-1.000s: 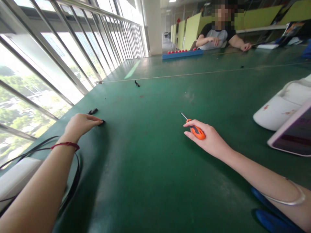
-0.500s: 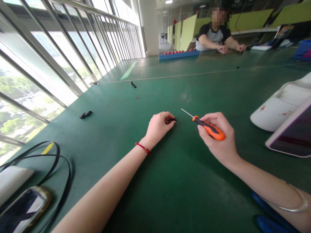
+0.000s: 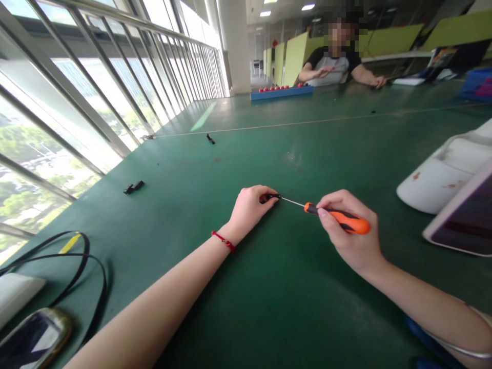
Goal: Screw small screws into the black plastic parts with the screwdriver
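My left hand (image 3: 251,210) is closed around a small black part (image 3: 272,196), resting low over the green table (image 3: 246,287). Most of that part is hidden by the fingers; only its dark end shows. In my right hand (image 3: 351,241) is a screwdriver (image 3: 348,221) with an orange and black handle, gripped between thumb and fingers. Its thin metal shaft points left, and the tip meets the exposed end of the black part. Whether the tip sits in a screw is too small to tell.
Two more black pieces lie to the left, one nearer (image 3: 134,187) and one farther (image 3: 210,139). A phone (image 3: 36,338) and a black cable (image 3: 103,292) are at lower left. On the right stand a white object (image 3: 434,179) and a tablet-like screen (image 3: 465,220). A person (image 3: 338,64) sits opposite.
The screwdriver has swung from pointing up and left to nearly level, and its tip has come to the black part. The person opposite has raised one hand.
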Demonstrator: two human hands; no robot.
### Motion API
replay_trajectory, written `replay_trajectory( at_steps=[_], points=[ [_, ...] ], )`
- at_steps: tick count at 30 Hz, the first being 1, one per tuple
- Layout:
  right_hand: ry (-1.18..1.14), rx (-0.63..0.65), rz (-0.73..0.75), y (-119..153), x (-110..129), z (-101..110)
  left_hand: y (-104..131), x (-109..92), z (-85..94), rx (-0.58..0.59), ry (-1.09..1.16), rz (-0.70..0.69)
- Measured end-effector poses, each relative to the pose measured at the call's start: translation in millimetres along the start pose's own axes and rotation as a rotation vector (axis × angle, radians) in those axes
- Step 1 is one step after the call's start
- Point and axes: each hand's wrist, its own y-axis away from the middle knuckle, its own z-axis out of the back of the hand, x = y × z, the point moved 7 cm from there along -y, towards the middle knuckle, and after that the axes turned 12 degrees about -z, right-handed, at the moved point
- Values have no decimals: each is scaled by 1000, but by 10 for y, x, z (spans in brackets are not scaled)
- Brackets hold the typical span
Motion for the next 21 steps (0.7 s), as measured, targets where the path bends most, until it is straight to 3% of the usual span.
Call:
replay_trajectory(
  at_steps=[15, 21],
  points=[
    [-41, 40, -3, -13, -16, -35, 11, -19, 2, 14, 6, -14],
    [-25, -32, 1, -1, -15, 28, 8, -1, -5, 13, 38, -1]
  ],
)
